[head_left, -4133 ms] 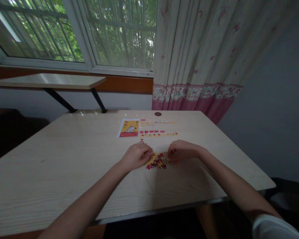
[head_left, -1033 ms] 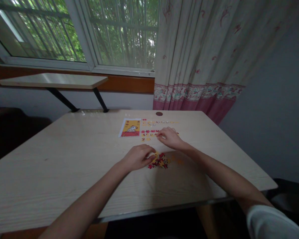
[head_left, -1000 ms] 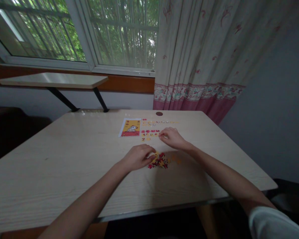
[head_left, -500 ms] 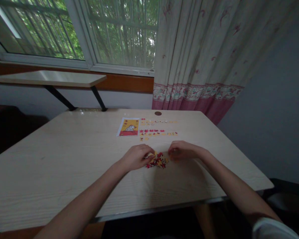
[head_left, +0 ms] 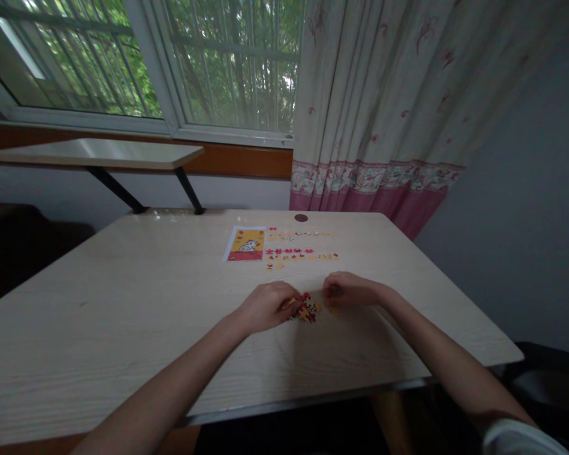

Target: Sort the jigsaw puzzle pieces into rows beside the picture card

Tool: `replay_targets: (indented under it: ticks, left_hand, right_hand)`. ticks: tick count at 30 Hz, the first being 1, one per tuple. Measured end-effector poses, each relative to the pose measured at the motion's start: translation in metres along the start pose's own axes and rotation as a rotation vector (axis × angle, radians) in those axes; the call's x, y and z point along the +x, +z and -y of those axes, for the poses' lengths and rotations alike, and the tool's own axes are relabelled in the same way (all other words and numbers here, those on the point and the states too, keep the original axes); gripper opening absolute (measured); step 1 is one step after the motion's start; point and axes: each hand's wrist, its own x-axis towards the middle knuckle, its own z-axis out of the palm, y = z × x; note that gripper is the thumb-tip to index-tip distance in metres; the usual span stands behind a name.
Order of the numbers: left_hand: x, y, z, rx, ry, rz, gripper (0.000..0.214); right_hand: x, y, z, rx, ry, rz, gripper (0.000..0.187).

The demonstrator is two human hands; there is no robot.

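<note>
A small heap of red, yellow and black puzzle pieces point(head_left: 307, 310) lies on the pale wooden table point(head_left: 123, 303). My left hand point(head_left: 265, 306) rests at the heap's left edge, fingers curled onto the pieces. My right hand point(head_left: 348, 291) sits at the heap's right side, fingers bent in a pinch over a yellow piece point(head_left: 334, 309); what it grips is too small to name. Farther back lie rows of sorted puzzle pieces point(head_left: 301, 255) and a yellow and red picture card point(head_left: 245, 244).
A round dark cap point(head_left: 301, 218) sits near the table's far edge. Behind it hang a patterned curtain point(head_left: 374, 107) and a barred window point(head_left: 171, 63), with a narrow shelf point(head_left: 95, 153) on brackets at the left. The table's front edge runs below my forearms.
A second ago my right hand was out at the sorted rows; it has come back to the heap's right side. My left hand has slid slightly right over the heap.
</note>
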Motion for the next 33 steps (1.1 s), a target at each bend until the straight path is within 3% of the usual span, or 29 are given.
replay_targets:
  ticks: [4, 11, 19, 22, 27, 33]
  left_hand:
    - [0.000, 0.001, 0.000, -0.037, -0.020, -0.025, 0.019]
    - [0.004, 0.004, -0.005, -0.211, -0.129, -0.109, 0.020]
    - [0.005, 0.006, -0.008, -0.247, -0.113, -0.133, 0.015]
    - [0.006, 0.007, -0.006, -0.319, -0.167, -0.156, 0.015]
    - [0.011, 0.009, 0.004, -0.591, -0.414, -0.308, 0.017]
    - [0.014, 0.011, 0.012, -0.760, -0.477, -0.361, 0.016]
  right_hand:
    - [-0.002, 0.000, 0.002, 0.107, 0.036, 0.035, 0.009]
    - [0.006, 0.012, 0.024, 0.342, -0.067, -0.213, 0.014]
    - [0.013, 0.031, 0.032, 0.426, -0.111, -0.276, 0.018]
    - [0.012, 0.028, 0.033, 0.332, -0.166, -0.352, 0.022]
    - [0.013, 0.021, 0.029, -0.058, -0.248, -0.593, 0.024]
    - [0.015, 0.020, 0.025, -0.237, -0.264, -0.594, 0.023]
